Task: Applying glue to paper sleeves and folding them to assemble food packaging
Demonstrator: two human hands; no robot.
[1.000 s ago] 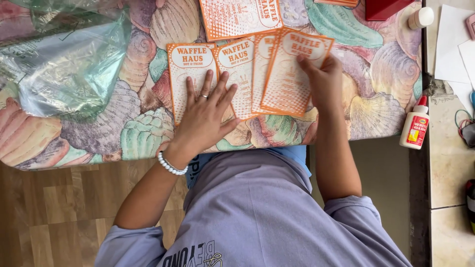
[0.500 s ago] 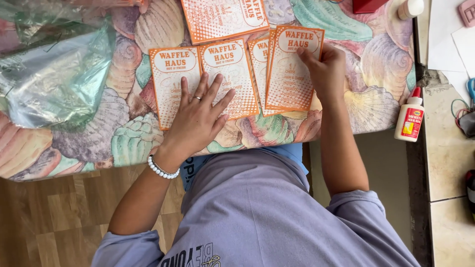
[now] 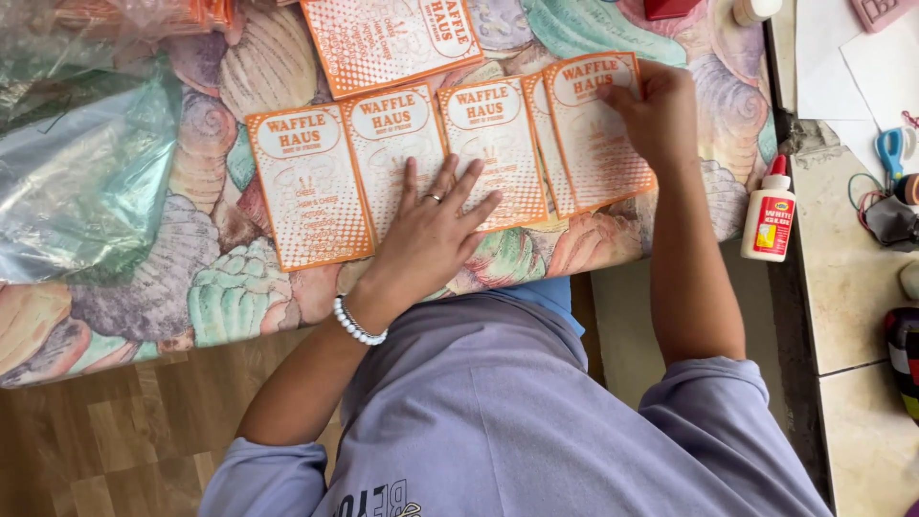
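The one camera is sitting on the person's head, looking straight down and close at the desk (image 3: 230,316) edge.

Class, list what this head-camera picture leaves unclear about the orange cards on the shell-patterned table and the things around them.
- Orange and white printed cards, head view: the left hand covers the lower middle ones; the right hand hides the last card's edge.
- Overlapped card: mostly under its neighbour.
- Top card: cut by the frame edge.
- Blue-handled scissors: only partly visible.
- Clear plastic bag: contents indistinct behind glare.
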